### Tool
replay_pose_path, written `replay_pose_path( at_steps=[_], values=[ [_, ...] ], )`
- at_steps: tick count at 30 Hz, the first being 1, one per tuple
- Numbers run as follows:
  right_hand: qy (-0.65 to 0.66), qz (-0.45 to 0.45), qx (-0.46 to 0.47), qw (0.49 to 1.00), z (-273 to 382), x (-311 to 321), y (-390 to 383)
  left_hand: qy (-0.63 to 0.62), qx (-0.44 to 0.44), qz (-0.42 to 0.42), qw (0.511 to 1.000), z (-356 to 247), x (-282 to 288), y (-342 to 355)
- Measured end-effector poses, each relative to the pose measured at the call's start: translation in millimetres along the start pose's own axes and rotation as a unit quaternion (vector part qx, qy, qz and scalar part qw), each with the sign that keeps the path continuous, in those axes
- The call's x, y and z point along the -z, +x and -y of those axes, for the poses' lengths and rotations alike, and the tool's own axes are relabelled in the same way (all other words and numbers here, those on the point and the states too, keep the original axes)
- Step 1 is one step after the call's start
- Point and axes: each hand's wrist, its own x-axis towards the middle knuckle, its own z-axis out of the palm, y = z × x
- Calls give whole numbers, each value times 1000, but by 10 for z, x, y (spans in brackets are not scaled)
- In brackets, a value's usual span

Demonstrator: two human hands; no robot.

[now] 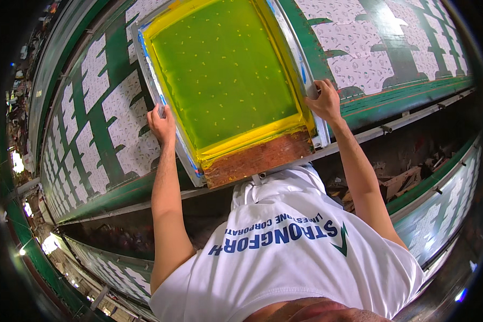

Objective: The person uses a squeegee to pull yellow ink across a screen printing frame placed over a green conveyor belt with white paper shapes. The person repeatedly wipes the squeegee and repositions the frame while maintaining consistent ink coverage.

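Observation:
A screen-printing frame (222, 70) with green-yellow mesh dotted with small light marks, yellow inner borders and a metal outer edge lies over a long green table (338, 112) in front of me. A worn reddish-brown board (257, 157) runs along its near end. My left hand (162, 121) grips the left side of the frame, fingers curled on the metal edge. My right hand (323, 99) grips the right side, a little nearer the far end. Pale printed fabric pieces (354, 70) lie in rows on the table on both sides of the frame.
A metal rail (389, 128) with small stops runs along the table's near edge at my body. Below it is a dark gap holding scrap pieces (408, 180). A second long table with pieces (440, 206) stands behind me. Clutter and lights show at the far left.

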Motion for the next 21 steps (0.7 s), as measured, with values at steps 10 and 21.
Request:
replay_pose_path(
  at_steps=[10, 21],
  values=[
    [-1, 22, -10, 1000, -156, -25, 21, 30, 17, -7, 999, -127, -211, -2],
    [36, 112, 175, 978, 651, 49, -720, 64, -5, 3, 998, -48, -468, -74]
  ],
)
